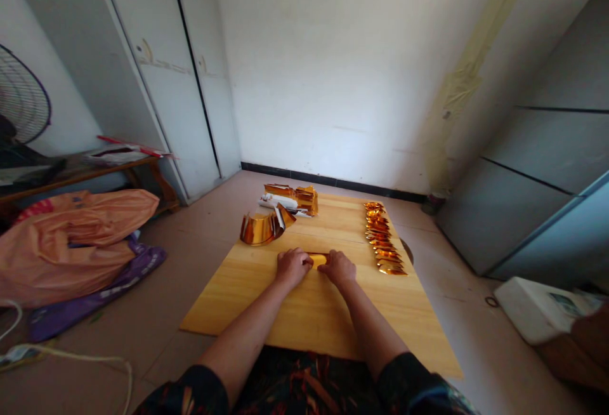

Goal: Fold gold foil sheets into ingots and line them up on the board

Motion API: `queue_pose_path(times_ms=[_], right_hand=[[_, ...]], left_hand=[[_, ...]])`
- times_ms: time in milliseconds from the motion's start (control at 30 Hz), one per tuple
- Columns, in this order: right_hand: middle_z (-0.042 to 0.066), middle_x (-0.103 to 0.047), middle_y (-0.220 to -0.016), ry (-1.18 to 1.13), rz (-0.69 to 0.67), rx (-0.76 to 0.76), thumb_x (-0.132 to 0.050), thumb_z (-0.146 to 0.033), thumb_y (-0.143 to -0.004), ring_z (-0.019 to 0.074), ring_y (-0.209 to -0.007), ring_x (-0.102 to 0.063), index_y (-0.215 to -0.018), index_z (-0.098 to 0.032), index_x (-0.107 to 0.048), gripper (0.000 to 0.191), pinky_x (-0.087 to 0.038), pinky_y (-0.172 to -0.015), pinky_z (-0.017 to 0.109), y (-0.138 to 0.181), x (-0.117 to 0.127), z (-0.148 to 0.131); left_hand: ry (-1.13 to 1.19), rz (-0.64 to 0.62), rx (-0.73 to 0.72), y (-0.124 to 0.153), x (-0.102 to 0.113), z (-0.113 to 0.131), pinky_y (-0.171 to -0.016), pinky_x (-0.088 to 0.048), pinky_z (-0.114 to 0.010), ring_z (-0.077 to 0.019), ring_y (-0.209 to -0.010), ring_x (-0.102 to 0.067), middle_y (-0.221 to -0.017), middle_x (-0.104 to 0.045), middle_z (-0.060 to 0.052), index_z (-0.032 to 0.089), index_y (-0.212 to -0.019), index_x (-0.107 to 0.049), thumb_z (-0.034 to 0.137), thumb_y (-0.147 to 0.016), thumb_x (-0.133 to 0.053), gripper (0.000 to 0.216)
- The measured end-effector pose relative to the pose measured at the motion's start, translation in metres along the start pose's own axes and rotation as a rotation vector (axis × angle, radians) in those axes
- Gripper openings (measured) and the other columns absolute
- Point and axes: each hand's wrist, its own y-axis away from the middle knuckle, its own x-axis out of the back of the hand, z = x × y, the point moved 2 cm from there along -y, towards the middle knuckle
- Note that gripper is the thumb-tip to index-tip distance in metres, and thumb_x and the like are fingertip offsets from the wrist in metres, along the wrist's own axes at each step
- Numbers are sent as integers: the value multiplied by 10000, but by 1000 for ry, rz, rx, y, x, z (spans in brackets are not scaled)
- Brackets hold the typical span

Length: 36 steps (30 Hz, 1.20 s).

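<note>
A small sheet of gold foil paper [317,259] lies on the wooden board [266,294] in front of me. My left hand [292,266] presses on its left end with the fingers curled. My right hand [338,267] pinches its right end. A curved stack of gold sheets [259,228] stands behind my left hand. A row of several folded gold pieces [383,240] runs along the board's right side.
More gold paper and a white packet [290,199] lie at the board's far edge. An orange bag [71,237] and purple cloth lie on the floor at left. A fan [21,104] and low bench stand far left; a white box [537,307] is at right.
</note>
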Motion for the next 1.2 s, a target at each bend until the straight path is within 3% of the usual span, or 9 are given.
queue_pose_path(times_ms=[167, 367, 567, 767, 1033, 1200], right_hand=[[45, -677, -965, -99, -33, 11, -616, -230, -710, 174, -884, -624, -875, -215, -650, 169, -406, -661, 224, -4, 2, 13], [31, -694, -936, -142, -18, 51, -531, -137, -738, 151, -880, -622, -810, -216, -683, 186, -397, -684, 198, -12, -1, 26], [28, -695, -959, -131, -26, 72, -512, -165, -775, 151, -900, -624, -812, -225, -690, 192, -411, -719, 197, -14, -3, 28], [92, -684, -1045, -37, -2, 29, -427, -227, -843, 190, -933, -636, -955, -211, -685, 282, -444, -727, 247, -12, 2, 21], [139, -677, -1046, 15, -16, -40, -581, -447, -706, 263, -953, -639, -1038, -170, -671, 442, -477, -726, 305, -13, 4, 9], [106, -673, -1069, -2, -39, -32, -572, -347, -725, 238, -968, -634, -996, -201, -664, 321, -463, -719, 279, -11, 6, 12]], left_hand=[[6, -20, -34, -2, -2, -6, -878, -364, -296, -165, -989, -568, -966, -671, 20, 318, -874, -720, 240, -799, -567, 187], [-12, -44, -68, -2, -2, -11, -884, -364, -290, -159, -1000, -557, -980, -670, 13, 332, -917, -721, 192, -821, -527, 258], [-9, -54, -88, -3, -2, -13, -889, -360, -300, -167, -1008, -558, -990, -669, 6, 337, -938, -721, 186, -828, -526, 270], [-19, -33, -83, -2, -3, -10, -872, -374, -293, -169, -985, -569, -972, -672, 9, 342, -917, -728, 183, -813, -516, 284], [-53, 15, 37, -1, 0, 3, -832, -376, -301, -190, -947, -573, -923, -675, -16, 295, -865, -731, 353, -778, -582, 182], [-24, 9, 15, 0, 0, 0, -829, -367, -296, -178, -966, -567, -947, -676, -4, 308, -863, -724, 307, -783, -597, 151]])
